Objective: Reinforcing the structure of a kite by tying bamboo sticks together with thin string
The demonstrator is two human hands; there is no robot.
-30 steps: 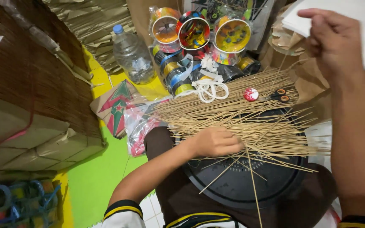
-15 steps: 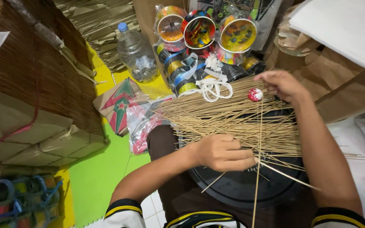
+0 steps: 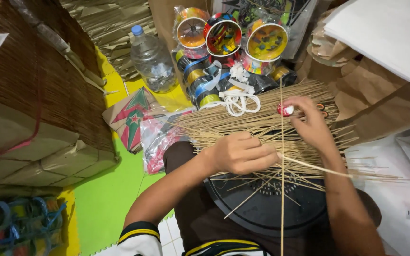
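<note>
A loose heap of thin bamboo sticks (image 3: pixel 243 121) lies across my lap and a round black plate (image 3: pixel 266 208). My left hand (image 3: pixel 240 152) rests fisted on the heap, pinching one stick that points right. My right hand (image 3: pixel 309 121) is on the far side of the heap, fingers closed around a long single stick (image 3: pixel 282 189) that runs straight toward me. A small red and white spool (image 3: pixel 285 110) sits at its fingertips.
Colourful string reels (image 3: pixel 224 38) are stacked at the back with a plastic water bottle (image 3: pixel 153 59) and white cord (image 3: pixel 238 99). Bundles of brown paper and sticks (image 3: pixel 29 104) fill the left. White sheets (image 3: pixel 390 33) lie right. Folded kites (image 3: pixel 134 116) rest on the green mat.
My right hand came down from the white sheets at upper right to the stick heap and took one long stick. My left hand stayed on the heap, closing into a fist.
</note>
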